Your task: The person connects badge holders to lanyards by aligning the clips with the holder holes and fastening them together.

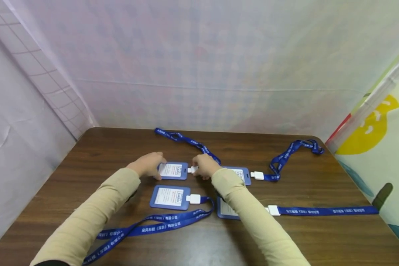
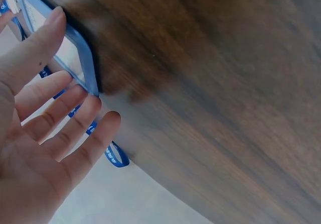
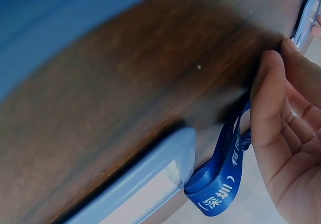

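Observation:
In the head view, a blue badge holder (image 1: 174,171) with a white printed card lies flat in the upper left of the group. My left hand (image 1: 147,165) holds its left end between thumb and fingers. The left wrist view shows the thumb over one edge of the holder (image 2: 80,43) and the fingertips at the opposite edge. At the holder's slotted end my right hand (image 1: 205,166) pinches the white clip (image 1: 191,170), partly hidden by the fingers. From that clip a blue printed lanyard (image 1: 186,139) runs behind the right hand toward the table's back edge.
Below lies a second badge holder (image 1: 169,197) with its lanyard (image 1: 166,225) looping left. Partly under the right arm are an upper-right holder (image 1: 245,173) and a lower-right holder (image 1: 227,211). Their lanyards stretch right across the brown table (image 1: 119,144). Pale curtain (image 1: 219,74) hangs behind.

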`<state>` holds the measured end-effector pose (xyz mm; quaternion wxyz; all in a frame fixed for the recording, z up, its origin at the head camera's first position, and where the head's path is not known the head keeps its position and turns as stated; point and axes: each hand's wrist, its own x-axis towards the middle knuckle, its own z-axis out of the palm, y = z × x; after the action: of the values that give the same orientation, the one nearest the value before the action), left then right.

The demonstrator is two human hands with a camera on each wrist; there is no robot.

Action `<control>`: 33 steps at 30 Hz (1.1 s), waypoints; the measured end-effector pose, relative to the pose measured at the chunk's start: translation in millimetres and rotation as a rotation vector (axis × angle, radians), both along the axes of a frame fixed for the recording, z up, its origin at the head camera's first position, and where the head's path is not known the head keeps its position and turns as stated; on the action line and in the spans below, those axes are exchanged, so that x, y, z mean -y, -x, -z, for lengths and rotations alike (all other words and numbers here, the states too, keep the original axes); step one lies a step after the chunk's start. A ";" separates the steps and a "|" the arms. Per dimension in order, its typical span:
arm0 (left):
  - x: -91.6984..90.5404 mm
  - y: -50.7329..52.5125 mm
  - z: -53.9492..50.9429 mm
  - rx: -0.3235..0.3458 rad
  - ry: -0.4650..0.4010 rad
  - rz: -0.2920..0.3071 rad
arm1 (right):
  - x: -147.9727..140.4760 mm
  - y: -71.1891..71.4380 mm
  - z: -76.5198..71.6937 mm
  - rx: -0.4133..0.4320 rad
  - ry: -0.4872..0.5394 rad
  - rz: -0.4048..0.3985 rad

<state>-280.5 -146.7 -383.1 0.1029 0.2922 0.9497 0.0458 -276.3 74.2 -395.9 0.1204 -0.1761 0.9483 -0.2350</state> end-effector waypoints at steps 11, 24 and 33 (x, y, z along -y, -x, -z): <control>-5.0 3.1 -4.2 -0.001 -0.004 -0.049 | -2.8 3.9 2.1 0.076 0.078 0.027; -7.2 4.9 -6.1 -0.027 0.018 -0.050 | -2.8 3.0 -0.4 0.107 0.120 0.038; -11.1 6.7 -6.8 -0.028 0.069 -0.075 | -1.0 2.0 0.4 0.061 0.084 0.049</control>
<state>-287.2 -135.6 -376.2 0.0979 0.2535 0.9623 0.0126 -278.3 75.2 -396.2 0.1357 -0.1507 0.9375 -0.2829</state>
